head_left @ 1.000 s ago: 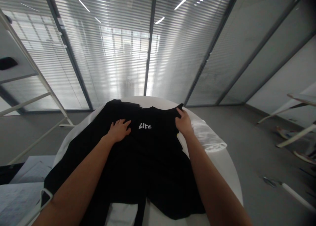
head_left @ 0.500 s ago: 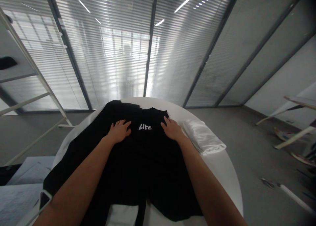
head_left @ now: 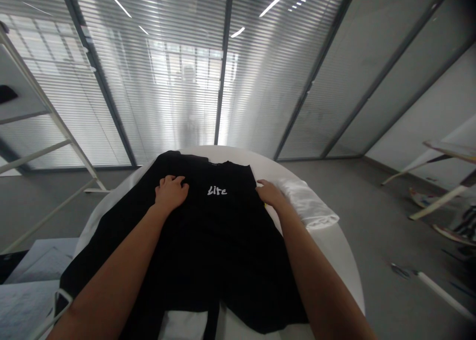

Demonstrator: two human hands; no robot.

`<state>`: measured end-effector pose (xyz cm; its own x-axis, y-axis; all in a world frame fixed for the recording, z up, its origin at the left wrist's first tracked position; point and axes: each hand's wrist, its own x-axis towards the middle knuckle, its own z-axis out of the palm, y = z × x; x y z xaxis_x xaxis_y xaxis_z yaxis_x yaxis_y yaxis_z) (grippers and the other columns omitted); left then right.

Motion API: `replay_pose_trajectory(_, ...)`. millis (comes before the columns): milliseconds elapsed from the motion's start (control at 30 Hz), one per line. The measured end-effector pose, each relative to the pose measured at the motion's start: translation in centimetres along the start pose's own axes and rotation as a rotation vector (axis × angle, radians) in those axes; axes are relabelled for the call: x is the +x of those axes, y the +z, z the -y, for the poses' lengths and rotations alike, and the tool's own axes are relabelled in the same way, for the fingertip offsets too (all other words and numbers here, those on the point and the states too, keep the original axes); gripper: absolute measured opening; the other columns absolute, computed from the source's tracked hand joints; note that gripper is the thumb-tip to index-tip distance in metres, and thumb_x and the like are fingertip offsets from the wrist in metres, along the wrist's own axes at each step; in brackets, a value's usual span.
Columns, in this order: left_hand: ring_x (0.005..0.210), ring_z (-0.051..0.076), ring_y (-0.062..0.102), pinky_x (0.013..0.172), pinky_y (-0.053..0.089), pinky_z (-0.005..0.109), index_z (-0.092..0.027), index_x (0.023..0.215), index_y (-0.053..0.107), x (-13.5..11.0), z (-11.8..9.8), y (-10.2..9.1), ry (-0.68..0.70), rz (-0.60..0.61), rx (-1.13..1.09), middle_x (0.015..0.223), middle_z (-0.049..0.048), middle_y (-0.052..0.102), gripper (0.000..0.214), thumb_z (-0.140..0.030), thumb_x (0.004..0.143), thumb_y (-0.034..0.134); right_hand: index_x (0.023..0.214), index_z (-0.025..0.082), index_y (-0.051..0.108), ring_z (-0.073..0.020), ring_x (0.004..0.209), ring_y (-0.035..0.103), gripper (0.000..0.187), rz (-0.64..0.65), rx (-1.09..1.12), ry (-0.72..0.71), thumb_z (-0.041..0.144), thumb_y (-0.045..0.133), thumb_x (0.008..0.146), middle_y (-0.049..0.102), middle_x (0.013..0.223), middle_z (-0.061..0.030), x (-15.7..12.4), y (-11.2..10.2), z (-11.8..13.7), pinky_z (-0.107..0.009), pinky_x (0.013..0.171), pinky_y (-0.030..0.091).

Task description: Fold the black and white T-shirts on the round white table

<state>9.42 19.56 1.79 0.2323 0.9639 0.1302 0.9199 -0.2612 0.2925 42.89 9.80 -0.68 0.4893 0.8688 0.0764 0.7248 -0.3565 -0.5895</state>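
A black long-sleeved top (head_left: 223, 241) with white lettering on its chest lies spread over a round white table (head_left: 345, 260). My left hand (head_left: 171, 194) rests on the top, left of the lettering. Its fingers are bent but apart, touching the fabric. At the top's right edge is my right hand (head_left: 273, 195), its fingers close together on the border of the cloth. A small yellow spot shows under that hand; I cannot make out what it is. One sleeve stretches down the left side, partly behind my left forearm.
A folded shiny white cloth (head_left: 312, 206) lies right of my right hand. To the left stands a white metal frame (head_left: 55, 117), with grey-white boards (head_left: 40, 260) lower down. Glass partitions with blinds (head_left: 186, 97) rise behind the table. A white-legged piece of furniture (head_left: 442, 203) is at right.
My left hand has slid slightly left and its fingers have bent more. My right hand has moved right, off the chest, to the top's edge, and its fingers have drawn together.
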Motion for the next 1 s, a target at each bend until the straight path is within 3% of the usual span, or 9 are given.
replay_pose_trajectory(133,0.121,0.042,0.048,0.095,0.041,0.058,-0.027,0.135,0.057,0.4,0.8,0.1,-0.121,-0.001,0.02,0.13,0.0187,0.054,0.054,-0.044,0.087,0.04,0.108,0.022,0.072,-0.0231,0.093,0.068,0.038,0.037,0.079,-0.024,0.019,0.06,0.072,0.074,0.104,-0.0062,0.0,-0.2,-0.7,-0.034,0.089,0.05)
replay_pose_trajectory(267,0.122,0.043,0.047,0.095,0.04,0.06,-0.029,0.135,0.057,0.8,1.3,0.3,-0.12,0.025,0.011,0.131,0.0175,0.054,0.055,-0.046,0.086,0.041,0.114,0.02,0.07,-0.019,0.075,0.068,0.04,0.129,0.181,0.002,0.025,0.06,0.076,0.075,0.09,-0.0043,-0.4,-0.1,-0.3,-0.032,0.078,0.053)
replay_pose_trajectory(500,0.126,0.041,0.046,0.098,0.041,0.061,-0.027,0.127,0.065,1.4,1.2,0.5,-0.091,0.0,-0.109,0.141,0.0101,0.051,0.049,-0.043,0.085,0.044,0.119,0.018,0.068,-0.0229,0.116,0.061,0.038,0.139,0.144,-0.199,0.026,0.058,0.083,0.067,0.124,-0.0094,-1.1,0.2,0.8,-0.039,0.105,0.041)
replay_pose_trajectory(800,0.125,0.027,0.054,0.108,0.04,0.039,-0.019,0.125,0.066,2.0,1.6,0.7,-0.055,-0.082,-0.248,0.139,0.0059,0.056,0.049,-0.037,0.085,0.043,0.127,0.02,0.063,-0.0215,0.121,0.057,0.047,0.071,0.128,-0.278,0.016,0.055,0.081,0.061,0.133,-0.0089,-0.7,0.5,0.3,-0.038,0.107,0.04)
replay_pose_trajectory(1000,0.13,0.02,0.05,0.115,0.031,0.027,-0.011,0.126,0.063,2.3,1.7,0.7,0.08,-0.13,-0.323,0.138,0.0091,0.056,0.049,-0.03,0.085,0.043,0.129,0.015,0.062,-0.0207,0.124,0.055,0.051,0.037,0.095,-0.272,0.012,0.05,0.08,0.057,0.138,-0.0103,-0.4,0.3,-0.2,-0.035,0.111,0.036)
